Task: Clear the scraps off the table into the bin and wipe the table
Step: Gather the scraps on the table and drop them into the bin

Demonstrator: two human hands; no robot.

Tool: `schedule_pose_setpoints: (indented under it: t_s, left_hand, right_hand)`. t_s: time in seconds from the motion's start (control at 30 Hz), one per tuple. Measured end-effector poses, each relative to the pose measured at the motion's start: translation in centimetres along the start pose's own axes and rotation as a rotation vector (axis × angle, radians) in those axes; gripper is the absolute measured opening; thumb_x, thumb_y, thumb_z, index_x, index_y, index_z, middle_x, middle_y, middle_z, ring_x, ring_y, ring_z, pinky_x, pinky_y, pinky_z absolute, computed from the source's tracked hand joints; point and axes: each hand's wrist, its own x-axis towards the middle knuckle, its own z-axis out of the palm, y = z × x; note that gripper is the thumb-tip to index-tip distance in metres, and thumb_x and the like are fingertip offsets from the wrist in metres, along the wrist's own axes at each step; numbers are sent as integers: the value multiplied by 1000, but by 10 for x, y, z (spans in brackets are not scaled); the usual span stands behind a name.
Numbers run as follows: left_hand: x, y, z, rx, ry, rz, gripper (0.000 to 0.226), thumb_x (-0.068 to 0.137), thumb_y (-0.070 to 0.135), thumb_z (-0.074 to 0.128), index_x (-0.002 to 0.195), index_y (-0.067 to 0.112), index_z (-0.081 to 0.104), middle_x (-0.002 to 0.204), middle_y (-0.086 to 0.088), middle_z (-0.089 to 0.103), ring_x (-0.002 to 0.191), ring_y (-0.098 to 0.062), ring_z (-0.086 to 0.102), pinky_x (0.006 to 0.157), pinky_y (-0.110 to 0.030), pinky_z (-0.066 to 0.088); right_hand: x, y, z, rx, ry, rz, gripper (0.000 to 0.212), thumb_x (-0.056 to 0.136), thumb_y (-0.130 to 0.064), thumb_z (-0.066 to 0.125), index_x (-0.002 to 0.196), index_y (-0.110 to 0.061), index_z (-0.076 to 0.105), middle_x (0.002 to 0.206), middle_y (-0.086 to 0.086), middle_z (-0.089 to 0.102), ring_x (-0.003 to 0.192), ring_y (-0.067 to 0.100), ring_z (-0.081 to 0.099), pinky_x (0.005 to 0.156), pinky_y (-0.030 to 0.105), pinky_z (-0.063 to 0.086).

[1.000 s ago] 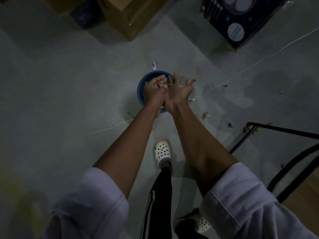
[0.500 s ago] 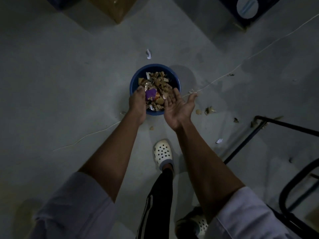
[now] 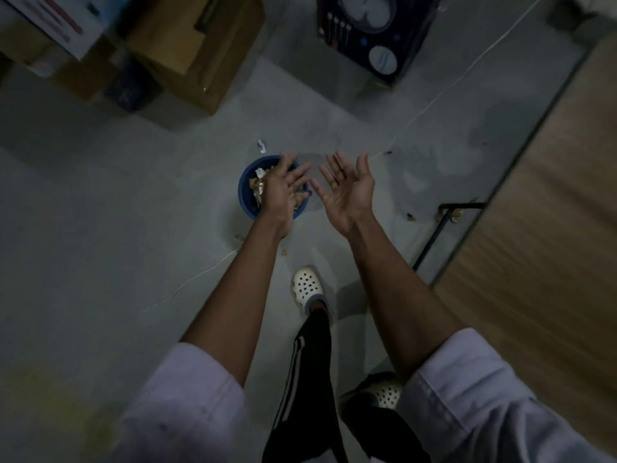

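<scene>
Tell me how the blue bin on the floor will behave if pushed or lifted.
The blue bin looks small and plastic, so probably light even with its scraps, which seem papery. Low and round, it would likely slide on the smooth floor rather than tip.

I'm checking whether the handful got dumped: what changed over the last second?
The hands, together over the bin a second ago, have parted: the left hand now spreads above the bin, the right hand is palm up to its right. Neither holds anything. The bin, holding scraps, stays on the floor; stray bits still lie around it.
</scene>
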Motion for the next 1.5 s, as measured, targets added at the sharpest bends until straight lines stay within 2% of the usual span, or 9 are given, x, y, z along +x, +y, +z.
schedule_pose_setpoints:
  t_s: [0.1,0.27,0.4,0.57,0.67,1.0,1.17,1.3,1.5]
  left_hand:
    - [-72,1,41,53,-53,88,46,110,45,38,143,17,54,141,-12,62,123,-26,58,88,-33,52]
    - [-206,-48,133,240,-208,200,31,109,41,41,129,28,60,133,-1,66,119,-15,62,98,-37,50]
    - [-287,-117,207,269,-372,227,45,101,39,53,135,11,61,122,-7,68,103,-13,66,85,-32,52]
    - [-378,-192,277,498,-555,217,40,110,34,43,143,16,55,131,-4,64,113,-15,61,86,-32,46]
    - [-409,-229,302,596,-650,200,37,108,39,47,138,21,57,134,-4,63,120,-22,58,90,-35,45]
    - [-434,-318,342,790,-730,1,46,106,37,52,145,13,55,145,-6,58,132,-23,53,102,-39,41]
    - [-411,-343,367,824,-733,-15,33,103,24,61,136,18,63,116,0,67,97,-13,64,81,-26,52]
    - [-394,-362,390,904,-713,-131,39,102,6,54,139,15,59,91,-2,65,62,-14,52,59,-27,41]
    - [-379,-368,413,995,-729,-21,35,103,5,50,136,6,62,119,-6,70,104,-15,63,94,-30,49]
  right_hand:
    - [-76,-34,-7,-66,-61,-63,60,108,-51,38,150,-10,48,144,6,56,143,25,45,121,50,35]
    - [-235,-102,-74,-197,-35,-213,51,110,-36,41,149,-5,49,145,10,56,135,22,51,114,43,40]
    - [-333,-139,-173,-196,35,-344,46,112,-24,34,148,2,45,119,6,65,96,6,67,84,21,55]
    - [-414,-160,-299,-248,254,-452,43,108,-32,47,145,-11,55,144,2,59,133,17,53,106,39,45]
    - [-450,-162,-356,-290,387,-522,39,107,-29,51,142,-11,57,143,-1,59,132,14,53,108,38,44]
    - [-477,-156,-479,-376,959,-439,26,95,-19,67,119,-11,72,116,7,73,103,21,66,81,25,43]
    - [-459,-175,-504,-667,1022,-453,34,90,-17,71,123,-14,70,118,11,67,108,25,62,83,22,40]
    - [-440,-194,-515,-851,1026,-444,35,86,-15,72,121,-17,73,116,14,64,100,17,52,74,14,28]
    - [-411,-204,-518,-1029,1013,-469,17,91,-16,70,104,-8,76,105,19,70,101,37,63,83,35,41]
